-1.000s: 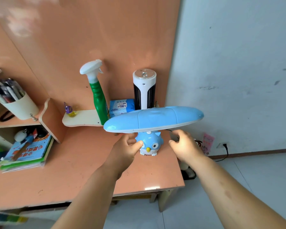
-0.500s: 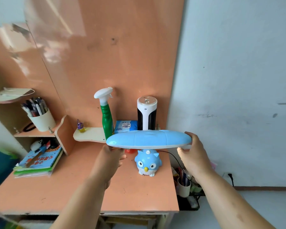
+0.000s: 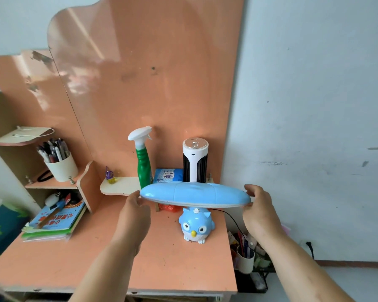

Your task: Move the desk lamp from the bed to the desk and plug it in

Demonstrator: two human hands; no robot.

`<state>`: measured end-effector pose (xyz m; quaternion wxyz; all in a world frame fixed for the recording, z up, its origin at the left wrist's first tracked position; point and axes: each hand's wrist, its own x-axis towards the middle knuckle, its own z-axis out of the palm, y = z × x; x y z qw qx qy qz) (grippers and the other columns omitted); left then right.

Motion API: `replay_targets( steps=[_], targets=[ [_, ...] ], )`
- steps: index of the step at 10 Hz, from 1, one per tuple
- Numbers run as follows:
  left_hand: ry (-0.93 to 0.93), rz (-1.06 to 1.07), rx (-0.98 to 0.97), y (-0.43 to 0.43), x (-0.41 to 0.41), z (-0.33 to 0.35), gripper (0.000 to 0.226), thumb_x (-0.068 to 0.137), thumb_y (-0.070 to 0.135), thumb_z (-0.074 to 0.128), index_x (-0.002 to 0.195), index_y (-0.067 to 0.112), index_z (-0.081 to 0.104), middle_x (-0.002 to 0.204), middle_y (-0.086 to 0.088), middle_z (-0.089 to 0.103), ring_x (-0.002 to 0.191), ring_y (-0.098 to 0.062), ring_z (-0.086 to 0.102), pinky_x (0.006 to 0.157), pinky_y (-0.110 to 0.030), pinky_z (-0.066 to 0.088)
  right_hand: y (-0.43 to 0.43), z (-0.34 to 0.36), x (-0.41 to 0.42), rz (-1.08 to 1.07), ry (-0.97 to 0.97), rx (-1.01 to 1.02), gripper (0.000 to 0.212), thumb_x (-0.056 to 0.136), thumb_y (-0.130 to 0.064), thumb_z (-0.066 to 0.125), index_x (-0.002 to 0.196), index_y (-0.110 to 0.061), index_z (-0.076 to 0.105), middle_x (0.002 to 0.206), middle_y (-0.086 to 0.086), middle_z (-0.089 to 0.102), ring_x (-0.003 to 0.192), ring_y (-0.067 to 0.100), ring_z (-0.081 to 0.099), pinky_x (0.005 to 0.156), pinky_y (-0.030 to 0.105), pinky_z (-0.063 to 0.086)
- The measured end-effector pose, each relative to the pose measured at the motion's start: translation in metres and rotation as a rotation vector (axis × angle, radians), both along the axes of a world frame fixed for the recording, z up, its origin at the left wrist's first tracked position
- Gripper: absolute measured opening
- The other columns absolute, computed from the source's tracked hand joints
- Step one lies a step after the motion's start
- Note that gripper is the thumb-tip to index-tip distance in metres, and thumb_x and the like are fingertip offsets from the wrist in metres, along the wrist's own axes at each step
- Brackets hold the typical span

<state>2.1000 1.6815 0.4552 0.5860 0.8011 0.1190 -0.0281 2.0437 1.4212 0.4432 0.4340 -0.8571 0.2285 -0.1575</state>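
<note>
The desk lamp stands on the orange desk [image 3: 79,264] near its right edge. It has a blue owl-shaped base [image 3: 195,226] and a long blue oval head [image 3: 194,195] lying level above it. My left hand [image 3: 135,212] touches the head's left end with its fingers spread. My right hand [image 3: 259,211] wraps the head's right end, fingers over the top and thumb under. A black cord [image 3: 231,219] runs from the base off the desk's right edge. A wall socket with a black plug [image 3: 308,245] sits low on the right wall.
Behind the lamp stand a green spray bottle [image 3: 143,166], a blue tissue pack [image 3: 167,175] and a white and black tower device [image 3: 194,160]. Books [image 3: 55,223] and a pen cup [image 3: 60,164] are at the left. A rack of cups [image 3: 247,256] stands right of the desk.
Both hands rose from the owl base to the two ends of the lamp head. The view tilted up, and the head now lies level.
</note>
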Motion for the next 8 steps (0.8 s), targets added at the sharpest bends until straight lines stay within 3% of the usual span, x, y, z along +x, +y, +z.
replay_targets(
  steps=[1,2,3,4,5,6,7,8],
  targets=[
    [-0.069,0.077,-0.019,0.004,0.004,0.003,0.053,0.089,0.007,0.041,0.138,0.029,0.041,0.123,0.007,0.055,0.094,-0.016,0.056,0.070,-0.028,0.042,-0.003,0.002,0.002,-0.012,0.003,-0.012,0.054,0.088,0.004,0.041,0.136,-0.021,0.045,0.137,0.004,0.044,0.105,0.021,0.057,0.087,0.028,0.039],
    [-0.137,0.108,0.005,0.008,0.007,0.008,0.048,0.089,0.007,0.041,0.130,0.031,0.050,0.118,0.007,0.058,0.089,-0.012,0.058,0.068,-0.025,0.041,-0.006,0.003,0.004,-0.013,0.000,-0.022,0.056,0.087,0.007,0.039,0.135,-0.022,0.046,0.137,0.004,0.044,0.105,0.020,0.056,0.086,0.027,0.039],
    [-0.181,0.068,0.044,0.007,0.008,0.011,0.046,0.088,0.005,0.038,0.122,0.027,0.058,0.112,0.000,0.064,0.093,-0.018,0.061,0.075,-0.030,0.047,-0.007,0.005,0.007,-0.011,-0.006,-0.021,0.054,0.087,0.007,0.040,0.134,-0.019,0.047,0.137,0.006,0.044,0.107,0.022,0.056,0.090,0.029,0.042],
    [-0.199,0.073,0.096,0.005,0.009,0.011,0.041,0.090,0.007,0.040,0.119,0.026,0.061,0.090,0.011,0.064,0.069,-0.009,0.056,0.054,-0.022,0.041,-0.007,0.007,0.011,-0.015,-0.002,-0.031,0.051,0.089,0.005,0.043,0.134,-0.019,0.048,0.138,0.006,0.044,0.110,0.022,0.056,0.090,0.029,0.041],
    [-0.211,0.084,0.103,0.003,0.009,0.012,0.040,0.090,0.007,0.042,0.118,0.026,0.062,0.083,0.020,0.058,0.061,-0.005,0.051,0.048,-0.021,0.038,-0.008,0.009,0.012,-0.018,0.011,-0.036,0.050,0.090,0.004,0.043,0.134,-0.019,0.049,0.139,0.006,0.045,0.112,0.022,0.055,0.089,0.027,0.039],
    [-0.229,0.075,0.109,0.002,0.009,0.013,0.040,0.089,0.008,0.042,0.119,0.027,0.061,0.083,0.018,0.059,0.062,-0.004,0.052,0.051,-0.022,0.040,-0.009,0.012,0.012,-0.024,0.021,-0.035,0.055,0.087,0.007,0.039,0.133,-0.021,0.048,0.140,0.004,0.044,0.102,0.017,0.052,0.089,0.033,0.046],
    [-0.270,0.049,0.139,-0.004,0.006,0.021,0.040,0.089,0.008,0.042,0.116,0.030,0.062,0.077,0.017,0.060,0.049,-0.005,0.048,0.044,-0.021,0.039,-0.010,0.016,0.010,-0.022,0.039,-0.041,0.058,0.084,0.008,0.035,0.132,-0.022,0.048,0.137,0.002,0.043,0.092,0.014,0.053,0.082,0.046,0.055],
    [-0.305,-0.011,0.177,-0.009,0.003,0.027,0.036,0.091,0.012,0.042,0.114,0.030,0.062,0.078,0.009,0.062,0.049,-0.009,0.048,0.040,-0.016,0.036,-0.012,0.020,0.009,-0.052,0.031,-0.052,0.058,0.084,0.008,0.032,0.129,-0.023,0.050,0.132,-0.002,0.044,0.082,0.005,0.055,0.074,0.044,0.057]
  ],
)
